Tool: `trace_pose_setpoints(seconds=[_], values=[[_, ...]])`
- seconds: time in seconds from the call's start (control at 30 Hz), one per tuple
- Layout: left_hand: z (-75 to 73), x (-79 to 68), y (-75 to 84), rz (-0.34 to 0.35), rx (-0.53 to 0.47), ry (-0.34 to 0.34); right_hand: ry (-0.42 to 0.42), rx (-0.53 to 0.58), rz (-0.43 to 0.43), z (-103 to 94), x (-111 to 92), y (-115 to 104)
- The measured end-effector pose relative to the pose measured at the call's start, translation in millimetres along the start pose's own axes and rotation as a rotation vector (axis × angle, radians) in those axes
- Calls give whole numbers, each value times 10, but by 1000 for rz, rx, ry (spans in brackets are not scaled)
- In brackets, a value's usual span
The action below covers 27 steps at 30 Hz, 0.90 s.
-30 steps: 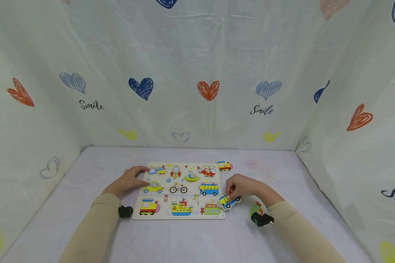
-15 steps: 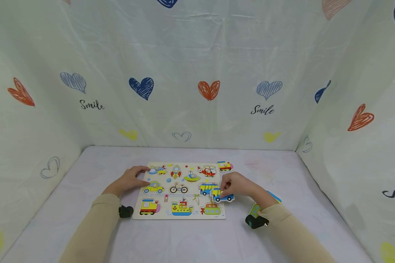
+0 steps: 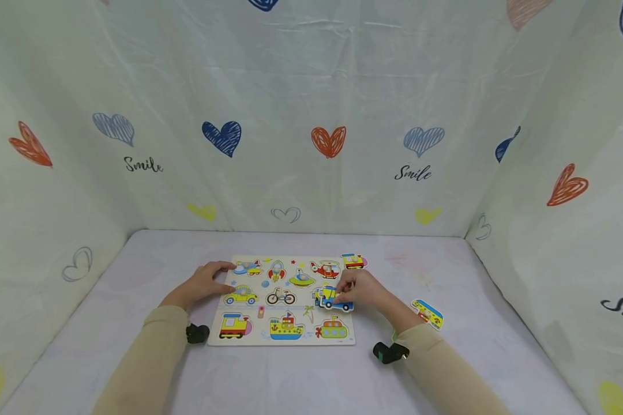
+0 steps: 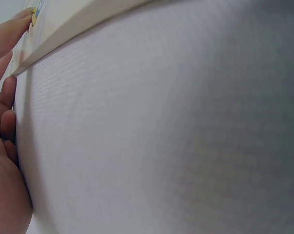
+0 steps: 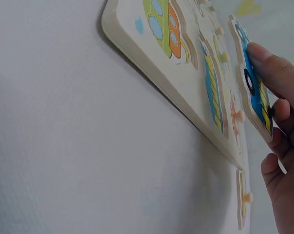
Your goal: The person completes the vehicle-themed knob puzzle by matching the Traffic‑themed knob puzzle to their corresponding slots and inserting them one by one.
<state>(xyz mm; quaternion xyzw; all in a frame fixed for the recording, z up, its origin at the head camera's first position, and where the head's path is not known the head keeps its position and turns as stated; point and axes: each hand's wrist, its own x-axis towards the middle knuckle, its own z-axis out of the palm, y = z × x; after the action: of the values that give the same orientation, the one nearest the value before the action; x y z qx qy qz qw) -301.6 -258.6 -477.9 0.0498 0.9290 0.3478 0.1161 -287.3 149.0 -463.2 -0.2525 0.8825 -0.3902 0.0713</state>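
Observation:
A wooden puzzle board [image 3: 258,340] with vehicle pictures lies on the table. My left hand [image 3: 201,286] rests at its left edge, thumb and index finger spread on the rim; in the left wrist view the thumb lies on top near the board's corner. My right hand [image 3: 360,290] pinches a blue and yellow truck puzzle piece [image 3: 340,305] over the board's bus picture [image 3: 319,295]. In the right wrist view the truck piece [image 5: 256,92] is tilted and apart from the board, thumb on its printed face; its knob is hidden by the fingers.
A train puzzle piece [image 3: 354,261] lies by the board's upper right corner. Right of my right forearm lies a bus puzzle piece [image 3: 428,315]. Another piece is mostly hidden beneath that wrist. Patterned curtains [image 3: 311,190] enclose the table [image 3: 285,380] at the back and sides.
My right hand has carried the truck piece leftward and up from the board's right edge onto the bus picture, uncovering the bus piece beside the forearm. My left hand has stayed put.

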Motion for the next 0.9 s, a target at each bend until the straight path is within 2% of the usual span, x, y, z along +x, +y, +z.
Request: trace_pose_setpoints(seconds=[0.23,0.47,0.63,0.9], values=[[-14,1,-2,-1,-6,1,60,-46,-26,63,61,-17],[6,14,-2,-9,-4,0,136,-30,-65,130,107,31],[6,9,13,-4,2,5,129,-52,-68,155,127,45],[1,3,16,2,9,-1,120,-89,-20,171,134,48]])
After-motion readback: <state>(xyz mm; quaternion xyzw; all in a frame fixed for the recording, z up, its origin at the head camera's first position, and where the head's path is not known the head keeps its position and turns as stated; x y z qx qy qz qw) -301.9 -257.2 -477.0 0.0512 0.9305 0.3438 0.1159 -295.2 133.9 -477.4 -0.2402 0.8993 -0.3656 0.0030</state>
